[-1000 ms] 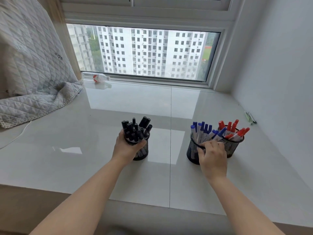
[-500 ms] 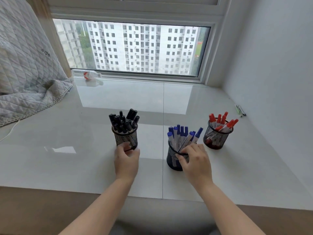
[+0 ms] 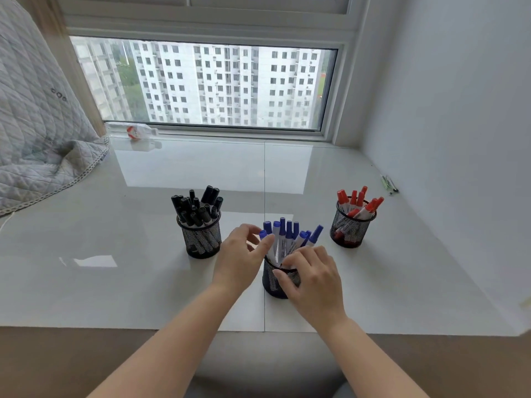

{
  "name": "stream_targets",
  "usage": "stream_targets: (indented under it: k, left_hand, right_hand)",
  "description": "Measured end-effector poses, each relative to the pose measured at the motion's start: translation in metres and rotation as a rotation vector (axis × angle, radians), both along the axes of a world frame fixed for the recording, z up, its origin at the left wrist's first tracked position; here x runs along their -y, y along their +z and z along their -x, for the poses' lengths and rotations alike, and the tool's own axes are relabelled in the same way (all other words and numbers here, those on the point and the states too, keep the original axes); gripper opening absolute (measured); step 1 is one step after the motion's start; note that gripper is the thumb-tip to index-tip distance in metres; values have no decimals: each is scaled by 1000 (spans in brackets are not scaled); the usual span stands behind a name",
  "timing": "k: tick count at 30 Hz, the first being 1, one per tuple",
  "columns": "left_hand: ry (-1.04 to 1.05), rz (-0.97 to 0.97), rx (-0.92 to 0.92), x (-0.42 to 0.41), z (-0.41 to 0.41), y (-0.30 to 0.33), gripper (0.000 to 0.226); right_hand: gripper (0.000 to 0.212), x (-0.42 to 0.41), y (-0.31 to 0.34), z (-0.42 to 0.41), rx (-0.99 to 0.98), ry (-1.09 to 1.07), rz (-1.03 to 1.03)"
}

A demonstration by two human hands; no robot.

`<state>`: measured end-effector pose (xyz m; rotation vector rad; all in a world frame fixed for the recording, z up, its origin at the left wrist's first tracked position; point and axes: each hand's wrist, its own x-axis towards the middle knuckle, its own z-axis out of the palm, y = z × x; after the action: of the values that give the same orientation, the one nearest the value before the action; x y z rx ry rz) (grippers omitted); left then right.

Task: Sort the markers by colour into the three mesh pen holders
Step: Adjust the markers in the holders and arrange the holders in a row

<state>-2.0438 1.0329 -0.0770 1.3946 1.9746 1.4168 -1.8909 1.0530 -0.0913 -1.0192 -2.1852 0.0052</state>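
Both hands at the middle mesh holder [image 3: 271, 281] w/ blue markers [image 3: 284, 239], near bench [image 3: 115, 248] front edge. Right hand [image 3: 311, 280] grips its rim & side. Left hand [image 3: 240, 258] pinches one blue marker's cap. Black markers [image 3: 198, 206] holder to the left, red markers [image 3: 357, 203] holder far right, both upright.

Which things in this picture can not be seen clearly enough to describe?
- Head view: the near wall of the blue-marker holder is covered by the right hand.
- Head view: the left hand hides the lower part of the leftmost blue marker; whether its fingers pinch it is unclear.
- Head view: the label on the bottle by the window is too small to read.
- Head view: the thin green items by the wall are too small to identify.
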Motion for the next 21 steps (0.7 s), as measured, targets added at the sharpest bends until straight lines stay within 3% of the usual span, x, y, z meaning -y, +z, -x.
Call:
stream_targets:
  k: [4,6,8,14,18,21]
  left_hand:
    - [21,40,-99,-7,1,4,26]
    - [29,60,-153,-9,2,6,26]
    - [16,85,-211,-9,3,8,23]
    - [-31,163,-309,-7,3,9,21]
    - [-32,134,-303,-5,3,8,20]
    - [-3,41,-277,-1,8,14,19]
  right_hand:
    - [19,-15,17,-10,-184,-37,-24]
    - [28,-28,28,-13,-202,-72,16]
    - [32,-43,38,-15,-106,-84,131]
    - [34,-71,55,-9,428,5,373]
    - [34,-75,62,-2,493,11,412]
    - [30,-76,64,-2,361,23,520]
